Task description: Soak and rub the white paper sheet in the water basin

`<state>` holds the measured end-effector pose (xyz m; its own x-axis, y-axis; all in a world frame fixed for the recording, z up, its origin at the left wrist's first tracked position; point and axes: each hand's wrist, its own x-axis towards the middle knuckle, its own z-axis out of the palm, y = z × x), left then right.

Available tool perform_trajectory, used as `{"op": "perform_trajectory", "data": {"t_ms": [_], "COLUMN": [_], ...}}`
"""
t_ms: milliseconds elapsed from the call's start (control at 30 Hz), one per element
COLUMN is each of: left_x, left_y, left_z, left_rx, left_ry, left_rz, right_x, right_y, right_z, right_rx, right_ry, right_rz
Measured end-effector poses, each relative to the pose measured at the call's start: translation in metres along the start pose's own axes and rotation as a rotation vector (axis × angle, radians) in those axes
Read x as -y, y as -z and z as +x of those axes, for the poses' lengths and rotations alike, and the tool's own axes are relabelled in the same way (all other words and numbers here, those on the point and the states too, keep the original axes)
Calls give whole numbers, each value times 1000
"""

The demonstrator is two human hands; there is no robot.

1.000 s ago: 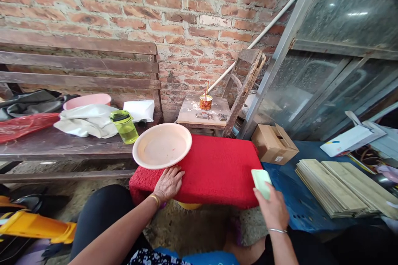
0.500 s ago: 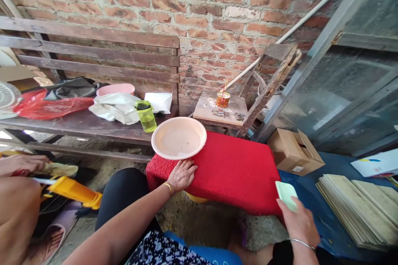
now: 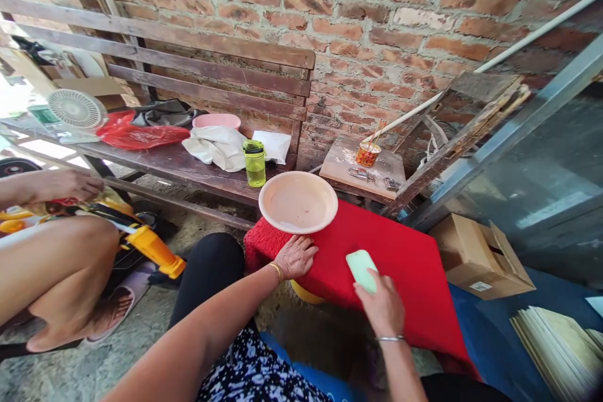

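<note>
A wide, pale pink basin [image 3: 298, 201] stands on the table covered with red cloth [image 3: 400, 251], at its far left end. Just below the basin's near rim, my left hand [image 3: 296, 256] lies on the cloth edge with its fingers stretched out, holding nothing. Thumb and fingers of my right hand [image 3: 382, 304] are closed round a flat pale green phone [image 3: 362, 269], held over the middle of the red cloth. The phone is tilted, and the hand covers its lower end.
On the wooden bench [image 3: 155, 154] are a green water bottle [image 3: 255, 166], white cloth [image 3: 219, 146], a red bag [image 3: 141, 132] and a fan [image 3: 78, 110]. Padlocks [image 3: 360, 174] and a paper cup [image 3: 368, 154] sit on a stool. Another person's hand [image 3: 70, 187] is left; a cardboard box [image 3: 475, 257] is right.
My right hand has moved left with the phone, from the table's right edge to over the red cloth. My left hand stays near the basin. The view has turned left.
</note>
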<state>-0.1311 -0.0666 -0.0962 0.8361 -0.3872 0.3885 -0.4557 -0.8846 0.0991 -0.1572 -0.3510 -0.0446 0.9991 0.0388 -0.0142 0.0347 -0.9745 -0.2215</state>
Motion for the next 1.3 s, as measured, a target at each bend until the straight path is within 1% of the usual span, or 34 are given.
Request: {"op": "perform_trajectory", "data": {"t_ms": [100, 133, 167, 200, 233, 267, 300, 367, 433, 467, 500, 533, 567, 600, 667, 733, 767, 800, 833, 867, 900, 933, 967, 1067, 1100, 1133, 1167, 1200, 1233, 1300], "left_x": [1, 1, 1, 1, 1, 1, 0, 0, -1, -1, -1, -1, -1, -1, -1, 0, 0, 0, -1, -1, -1, -1, -2, -3, -3, -2, -2, -2, -2, -1], "left_y": [0, 0, 0, 1, 1, 2, 2, 3, 4, 5, 5, 5, 6, 6, 6, 7, 8, 8, 9, 9, 10, 10, 10, 10, 9, 9, 8, 7, 7, 6], "left_z": [1, 1, 1, 1, 1, 1, 1, 1, 1, 1, 1, 1, 1, 1, 1, 1, 2, 2, 2, 2, 2, 2, 2, 2, 1, 1, 1, 1, 1, 2], "left_rx": [9, 17, 24, 28, 29, 28, 26, 23, 22, 21, 21, 23, 27, 32, 46, 58, 63, 68, 71, 75, 77, 78, 78, 76, 75, 76, 77, 78, 78, 75], "left_ry": [-3, -6, -8, -9, -9, -8, -8, -7, -7, -8, -8, -8, -7, -6, -3, -4, -4, -4, 0, 3, 5, 8, 9, 15, 17, 17, 15, 13, 10, 4], "left_rz": [16, 21, 25, 27, 28, 30, 33, 40, 46, 47, 48, 48, 48, 48, 45, 36, 30, 25, 22, 20, 19, 18, 17, 16, 19, 23, 26, 29, 31, 30], "right_x": [-69, -86, -96, -99, -93, -79, -60, -12, 31, 45, 51, 50, 40, 24, -23, -74, -94, -108, -114, -112, -102, -85, -64, 3, 19, 29, 32, 28, 18, -14], "right_y": [28, 36, 42, 45, 45, 41, 34, 15, -3, -9, -13, -14, -12, -9, 2, 16, 22, 27, 29, 30, 27, 22, 15, -10, -16, -20, -21, -19, -16, -3], "right_z": [5, 6, 6, 5, 3, 1, -2, -8, -11, -11, -11, -10, -9, -8, -6, -6, -5, -5, -5, -6, -6, -6, -6, -5, -4, -2, -1, 2, 4, 8], "right_rx": [12, -9, -38, -72, -108, -133, -140, -105, -60, -43, -32, -23, -15, -10, -27, -79, -110, -143, -176, -204, -226, -236, -231, -153, -127, -102, -77, -52, -31, -7], "right_ry": [-391, -489, -550, -567, -545, -486, -401, -188, 18, 89, 124, 116, 71, -8, -209, -411, -491, -549, -577, -570, -530, -453, -348, 66, 179, 252, 272, 238, 163, -60], "right_rz": [-2, 13, 38, 68, 106, 151, 196, 245, 217, 186, 155, 132, 121, 119, 119, 110, 105, 105, 114, 133, 162, 199, 239, 296, 285, 268, 249, 231, 213, 170]}}
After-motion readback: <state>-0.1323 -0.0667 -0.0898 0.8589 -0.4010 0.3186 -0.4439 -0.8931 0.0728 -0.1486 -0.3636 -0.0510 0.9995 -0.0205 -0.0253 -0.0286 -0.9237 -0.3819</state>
